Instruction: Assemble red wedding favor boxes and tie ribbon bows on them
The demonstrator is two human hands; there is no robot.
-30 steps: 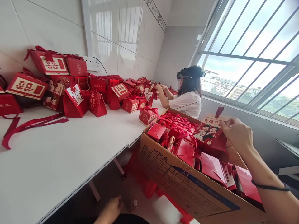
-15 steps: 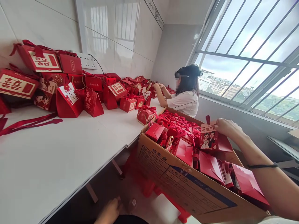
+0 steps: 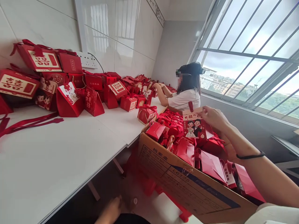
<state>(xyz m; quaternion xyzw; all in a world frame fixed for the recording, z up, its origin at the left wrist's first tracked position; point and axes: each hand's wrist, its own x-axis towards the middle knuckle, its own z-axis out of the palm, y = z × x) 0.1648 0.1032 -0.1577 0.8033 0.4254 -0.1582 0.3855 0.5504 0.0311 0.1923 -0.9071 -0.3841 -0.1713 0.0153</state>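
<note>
My right hand [image 3: 213,115] grips the top edge of a red gift box [image 3: 193,128] printed with a cartoon couple, with a short ribbon loop on top. The gift box is held above a cardboard carton [image 3: 161,166], which is filled with several other red boxes [image 3: 185,150] and ribbons. Low in the picture, my left hand [image 3: 111,211] hangs beside the table, away from the carton. Its fingers are blurred, and nothing shows in it.
Several red gift boxes [image 3: 73,101] stand along the wall on a white table [image 3: 60,155]. Loose red ribbon [image 3: 35,123] lies at the left. Farther back sits a person [image 3: 185,98] in a white top, hands among more boxes. Below the carton is a red stool [image 3: 171,203].
My right hand has carried the gift box leftward and slightly up over the carton, uncovering boxes on the carton's right side. My left hand stays low.
</note>
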